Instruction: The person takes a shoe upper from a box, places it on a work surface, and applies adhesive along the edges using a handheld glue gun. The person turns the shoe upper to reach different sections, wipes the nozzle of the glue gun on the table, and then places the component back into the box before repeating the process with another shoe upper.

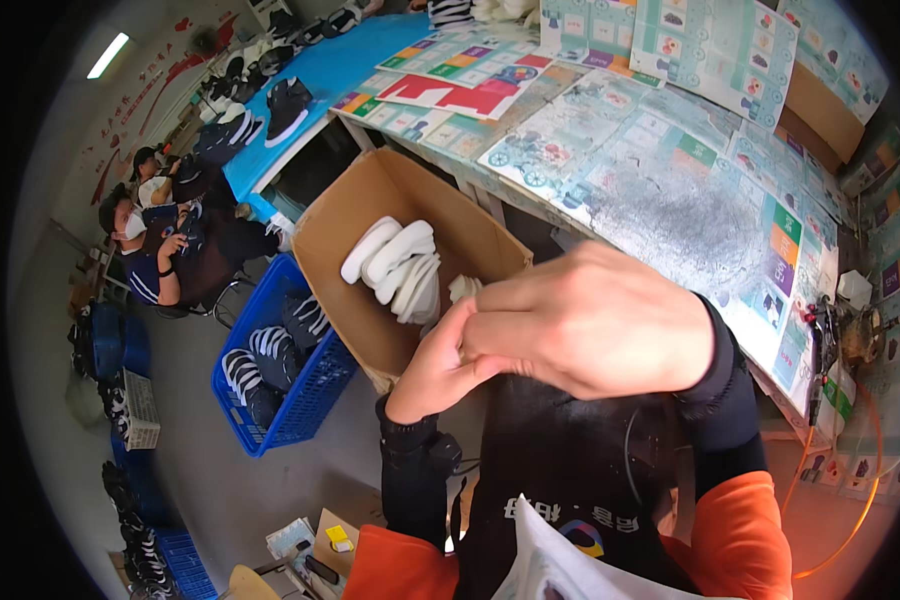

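Observation:
My two hands meet close under the camera, above my dark apron. My right hand (595, 320) lies over the fingers of my left hand (432, 372), fingers curled. A small white piece (464, 288) shows just beyond the fingertips; whether either hand grips it is hidden. Right behind the hands stands an open cardboard box (342, 222) holding several white shoe soles (398, 268).
A blue plastic crate (300, 400) with dark striped shoes sits on the floor to the left of the box. A workbench covered in printed sheets (670, 200) runs along the right. Two seated people with masks (160, 250) work at far left near a blue table with shoes.

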Demonstrator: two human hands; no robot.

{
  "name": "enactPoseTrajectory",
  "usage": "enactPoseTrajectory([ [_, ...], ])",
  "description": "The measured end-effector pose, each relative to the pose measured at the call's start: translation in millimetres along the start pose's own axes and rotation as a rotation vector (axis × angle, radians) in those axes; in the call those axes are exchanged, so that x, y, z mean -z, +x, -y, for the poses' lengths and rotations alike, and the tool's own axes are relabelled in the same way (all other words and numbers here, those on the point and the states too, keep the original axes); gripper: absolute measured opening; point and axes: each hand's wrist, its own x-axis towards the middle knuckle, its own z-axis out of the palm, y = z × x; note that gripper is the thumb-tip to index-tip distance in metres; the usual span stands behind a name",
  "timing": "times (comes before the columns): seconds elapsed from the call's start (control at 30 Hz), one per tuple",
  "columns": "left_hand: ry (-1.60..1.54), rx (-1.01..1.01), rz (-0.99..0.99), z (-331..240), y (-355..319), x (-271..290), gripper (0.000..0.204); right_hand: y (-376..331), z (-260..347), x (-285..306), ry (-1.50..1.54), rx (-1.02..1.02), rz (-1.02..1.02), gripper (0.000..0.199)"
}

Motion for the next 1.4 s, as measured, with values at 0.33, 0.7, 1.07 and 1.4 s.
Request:
enactPoseTrajectory([
  [0.33, -0.074, 0.101, -0.131, 59.6, -18.1, -1.5, 0.03, -81.5, -6.7, 56.1, -0.978, -0.591, -0.797, 0.068],
  [0.7, -0.023, -0.083, 0.095, 95.6, 24.3, -60.2, 0.029, -59.5, -37.4, -15.6, -0.809, -0.475, -0.636, 0.074],
  [1.07, 0.051, 0.152, 0.103, 112.7, 0.2, -28.8, 0.03, -31.3, -92.1, -82.4, -0.692, -0.429, -1.043, 0.085],
  [1.4, 0.892, 0.009, -0.443, 74.4, 50.2, 173.2, 0.038, -165.9, -174.5, -91.9, -1.083, -0.876, -0.685, 0.036],
])
